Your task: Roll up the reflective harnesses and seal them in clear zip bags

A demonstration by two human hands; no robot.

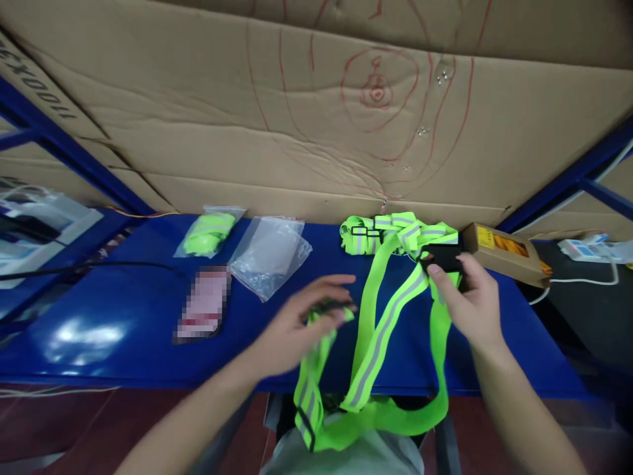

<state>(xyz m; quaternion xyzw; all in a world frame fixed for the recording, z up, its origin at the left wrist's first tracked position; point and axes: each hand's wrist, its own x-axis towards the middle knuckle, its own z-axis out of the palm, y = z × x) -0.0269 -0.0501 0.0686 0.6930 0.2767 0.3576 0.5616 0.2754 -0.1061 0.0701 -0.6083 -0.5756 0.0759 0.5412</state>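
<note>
A neon-green reflective strap with a grey stripe runs between my two hands and sags over the table's front edge toward my lap. My left hand, a little blurred, is closed round one end of it, where a dark piece shows between the fingers. My right hand pinches a flat black piece on the strap, thumb on top. Behind it lies a heap of the same green strapping with black slider buckles. A black slider sits on the hanging loop at lower left.
On the blue table lie a bagged green strap, clear plastic bags and a blurred-out pink rectangular object. A cardboard box stands at the right. Cardboard with red rings rises behind. A black cable crosses the left side.
</note>
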